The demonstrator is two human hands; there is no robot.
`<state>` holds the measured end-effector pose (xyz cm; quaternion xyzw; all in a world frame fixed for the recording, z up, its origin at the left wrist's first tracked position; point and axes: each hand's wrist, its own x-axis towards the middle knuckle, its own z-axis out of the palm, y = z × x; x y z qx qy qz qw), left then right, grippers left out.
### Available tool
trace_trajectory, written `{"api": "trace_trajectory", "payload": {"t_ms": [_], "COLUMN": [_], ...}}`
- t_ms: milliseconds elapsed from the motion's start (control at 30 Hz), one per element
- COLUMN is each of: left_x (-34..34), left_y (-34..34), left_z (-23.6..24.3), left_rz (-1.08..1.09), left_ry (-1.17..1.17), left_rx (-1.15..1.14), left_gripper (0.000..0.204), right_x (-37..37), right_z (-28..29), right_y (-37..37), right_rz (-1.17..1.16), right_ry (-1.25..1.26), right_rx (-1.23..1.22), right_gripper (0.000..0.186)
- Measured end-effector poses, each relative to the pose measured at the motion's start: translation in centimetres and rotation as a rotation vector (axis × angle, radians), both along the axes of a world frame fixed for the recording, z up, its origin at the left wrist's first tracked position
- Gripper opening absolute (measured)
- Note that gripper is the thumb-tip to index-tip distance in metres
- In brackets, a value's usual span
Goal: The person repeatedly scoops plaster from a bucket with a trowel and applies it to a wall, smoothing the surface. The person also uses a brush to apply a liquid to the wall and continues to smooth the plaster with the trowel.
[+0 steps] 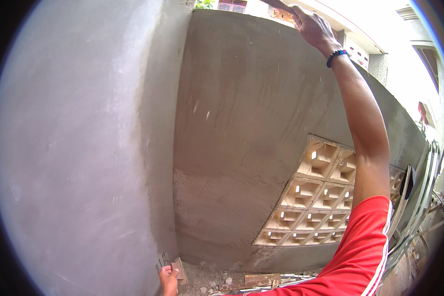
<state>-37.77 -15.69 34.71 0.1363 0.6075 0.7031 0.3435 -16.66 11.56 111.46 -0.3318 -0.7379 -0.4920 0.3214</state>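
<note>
My right arm, in a red sleeve and a dark beaded bracelet, reaches up to the top edge of the plastered wall. There my right hand is closed round a dark, long object, cut off by the picture's upper edge, so its kind is unclear. Pale streaks like water drops show in front of the wall, whose upper part has darker wet runs. Low down at the wall corner, my left hand grips a small flat brown board by its edge.
A smooth grey wall stands close on the left. Cream ventilation blocks are set into the plastered wall. Long poles lean at the right. Rubble and wood strips lie along the wall's foot.
</note>
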Motion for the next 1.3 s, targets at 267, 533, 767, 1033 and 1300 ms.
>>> {"api": "trace_trajectory", "payload": {"t_ms": [267,533,767,1033,1300], "left_x": [3.8,7.0,8.9,10.8,12.1], "left_y": [2.7,2.2,0.5,0.0,-2.3], "left_z": [1.6,0.8,1.6,1.8,1.2], "left_rz": [-0.102,-0.156,-0.121,-0.14,-0.118], "left_ry": [0.032,0.028,0.034,0.046,0.078], "left_rx": [0.019,0.075,0.017,0.086,-0.002], "left_gripper": [0.025,0.025,0.025,0.025,0.024], "right_x": [8.4,16.6,19.9,26.4,28.0], "right_z": [-1.4,-2.5,-4.2,-5.4,-7.5], "right_y": [-1.6,0.3,-1.9,2.5,2.5], "right_rz": [0.092,-0.092,0.108,-0.16,0.333], "right_ry": [0.161,0.208,0.416,0.441,0.794], "right_rx": [0.146,0.118,0.185,0.093,0.231], "right_gripper": [0.033,0.032,0.032,0.032,0.031]}}
